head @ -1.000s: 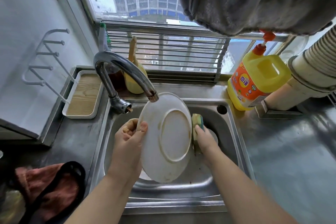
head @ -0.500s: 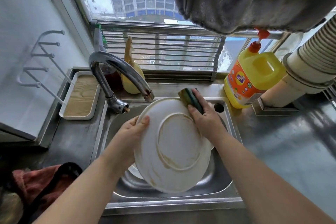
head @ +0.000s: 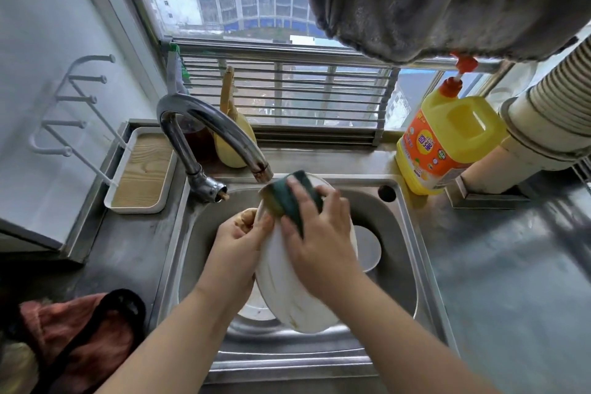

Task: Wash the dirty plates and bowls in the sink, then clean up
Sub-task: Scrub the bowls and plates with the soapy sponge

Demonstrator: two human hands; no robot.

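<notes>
Scrubbing is the step in hand: left hand grips the plate tilted over the sink; right hand presses the sponge on its far rim. Next, probably wiping the brown streaks near the lower edge.

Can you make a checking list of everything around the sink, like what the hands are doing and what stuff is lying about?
Surface: steel counter, wet-looking sheen.
Job's things: white plate tilted over the sink, brown smears on it; more dishes beneath.
Clutter: yellow detergent bottle, wooden tray, reddish cloth.
Hands: left hand grips the plate's rim; right hand presses the green sponge on it.
Cables: nothing seen.
Surroundings: tap not running, barred window, white wall rack.
</notes>
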